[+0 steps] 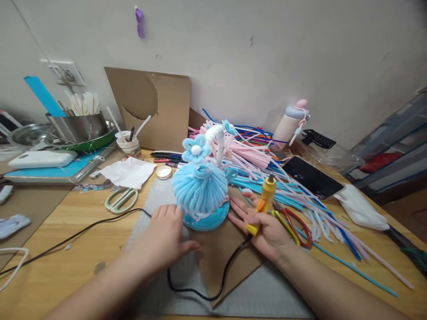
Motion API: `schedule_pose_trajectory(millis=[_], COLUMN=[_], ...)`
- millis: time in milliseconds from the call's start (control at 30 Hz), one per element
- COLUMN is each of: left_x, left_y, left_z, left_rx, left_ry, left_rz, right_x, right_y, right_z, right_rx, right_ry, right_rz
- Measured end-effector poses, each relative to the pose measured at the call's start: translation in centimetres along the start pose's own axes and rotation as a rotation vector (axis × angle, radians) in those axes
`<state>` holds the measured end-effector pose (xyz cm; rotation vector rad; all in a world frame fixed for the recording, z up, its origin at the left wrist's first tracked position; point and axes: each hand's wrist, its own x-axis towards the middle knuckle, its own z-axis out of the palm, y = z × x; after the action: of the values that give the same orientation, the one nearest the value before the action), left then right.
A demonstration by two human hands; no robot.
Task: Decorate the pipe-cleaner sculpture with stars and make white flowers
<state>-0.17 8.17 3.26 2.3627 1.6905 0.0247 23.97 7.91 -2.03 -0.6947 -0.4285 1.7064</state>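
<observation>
A light blue pipe-cleaner lamp-like craft (200, 189) stands upright in front of me, with a ribbed shade, blue flowers, a white curved stem and a round blue base (207, 218). My left hand (167, 235) is at the base's left side, fingers together and thumb apart; its fingertips are partly hidden behind the craft. My right hand (267, 235) holds a yellow hot glue gun (266, 200) under the thumb, nozzle up. Its other fingers stretch toward the base's right side. Under the craft lies a piece of brown cardboard (230, 253) on a grey mat (267, 295).
A black cord (100, 220) runs leftward across the table. Scissors with pale handles (122, 201) lie left; red-handled pliers (298, 229) lie by my right hand. Loose pipe cleaners (253, 155), a phone (312, 176) and a bottle (289, 124) are at the right.
</observation>
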Motion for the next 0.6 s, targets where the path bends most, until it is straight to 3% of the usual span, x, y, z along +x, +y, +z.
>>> schedule_pose_trajectory(millis=[100, 267, 367, 467, 600], left_x=[-0.5, 0.0, 1.7, 4.3, 7.2], left_y=[0.6, 1.8, 3.0, 4.0, 4.7], left_z=[0.2, 1.6, 3.0, 4.2, 4.5], left_rx=[0.081, 0.111, -0.019, -0.166, -0.283], left_ry=[0.010, 0.245, 0.291, 0.257, 0.296], left_rz=[0.009, -0.006, 0.064, 0.008, -0.055], right_x=[0.5, 0.8, 0.8, 0.8, 0.5], right_y=[0.0, 0.2, 0.3, 0.4, 0.4], right_z=[-0.2, -0.4, -0.4, -0.3, -0.2], right_rx=[-0.009, -0.014, -0.020, -0.022, -0.026], right_ry=[-0.017, 0.005, 0.043, 0.065, 0.063], right_rz=[-0.016, -0.050, -0.056, -0.059, -0.073])
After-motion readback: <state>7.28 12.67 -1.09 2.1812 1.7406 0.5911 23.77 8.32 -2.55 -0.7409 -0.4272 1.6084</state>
